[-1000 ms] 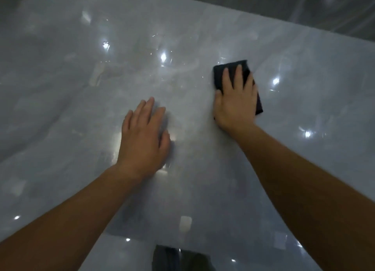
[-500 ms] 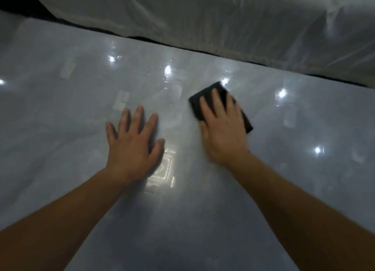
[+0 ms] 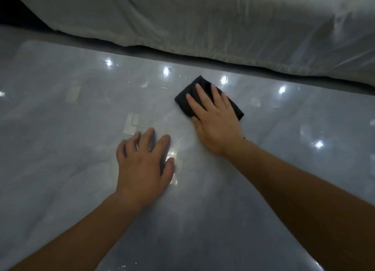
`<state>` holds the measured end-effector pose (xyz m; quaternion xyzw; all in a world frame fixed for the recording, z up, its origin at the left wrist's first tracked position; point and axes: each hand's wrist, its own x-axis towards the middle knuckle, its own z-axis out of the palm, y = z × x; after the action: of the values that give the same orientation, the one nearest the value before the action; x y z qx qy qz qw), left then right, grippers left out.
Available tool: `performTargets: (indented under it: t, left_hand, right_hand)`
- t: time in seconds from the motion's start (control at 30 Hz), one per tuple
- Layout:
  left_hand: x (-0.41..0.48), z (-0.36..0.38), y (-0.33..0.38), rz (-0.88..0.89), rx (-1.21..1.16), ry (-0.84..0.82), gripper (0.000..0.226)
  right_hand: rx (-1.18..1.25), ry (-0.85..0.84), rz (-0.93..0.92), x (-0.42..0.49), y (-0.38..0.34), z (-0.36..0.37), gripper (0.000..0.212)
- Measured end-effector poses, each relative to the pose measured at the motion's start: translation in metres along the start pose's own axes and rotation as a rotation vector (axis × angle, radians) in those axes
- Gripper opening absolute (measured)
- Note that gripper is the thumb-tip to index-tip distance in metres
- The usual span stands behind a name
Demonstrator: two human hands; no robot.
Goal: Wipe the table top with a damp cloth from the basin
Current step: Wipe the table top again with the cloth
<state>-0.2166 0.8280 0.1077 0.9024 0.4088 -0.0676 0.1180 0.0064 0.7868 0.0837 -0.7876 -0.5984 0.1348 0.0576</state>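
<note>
Two hands lie flat and apart on the glossy worktop [image 3: 60, 169], right hand [image 3: 217, 124] pressing the soft, limp dark cloth [image 3: 185, 97] at one o'clock of the empty left hand [image 3: 145, 167], best held under the palm.

A glossy, polished table top [image 3: 60, 149] of grey, marble-like stone mirrors bright ceiling lights around both hands. Under the right hand [image 3: 217, 124] lies a dark cloth [image 3: 183, 97], matt and soft-looking (folded flat). Beyond the fingers, a pale sheet [image 3: 203, 21] with a faint satin sheen drapes in smooth wrinkles; whether fabric or plastic is unclear.
</note>
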Motion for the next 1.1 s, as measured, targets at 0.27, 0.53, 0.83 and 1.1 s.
performTargets:
  t: [0.27, 0.53, 0.83, 1.1]
  left_hand:
    - [0.044, -0.01, -0.073, 0.006, -0.04, 0.014, 0.067]
    - [0.038, -0.007, -0.105, 0.177, -0.11, -0.022, 0.071]
    - [0.036, -0.01, -0.132, 0.288, -0.231, 0.004, 0.056]
    - [0.036, -0.013, -0.143, 0.34, -0.207, -0.005, 0.055]
  right_hand:
    - [0.028, 0.189, 0.683, -0.001, 0.065, -0.018, 0.066]
    - [-0.016, -0.019, -0.071, 0.061, -0.075, 0.011, 0.058]
    - [0.001, 0.081, 0.012, 0.097, -0.117, 0.019, 0.055]
    - [0.03, 0.097, 0.324, 0.048, -0.057, 0.001, 0.055]
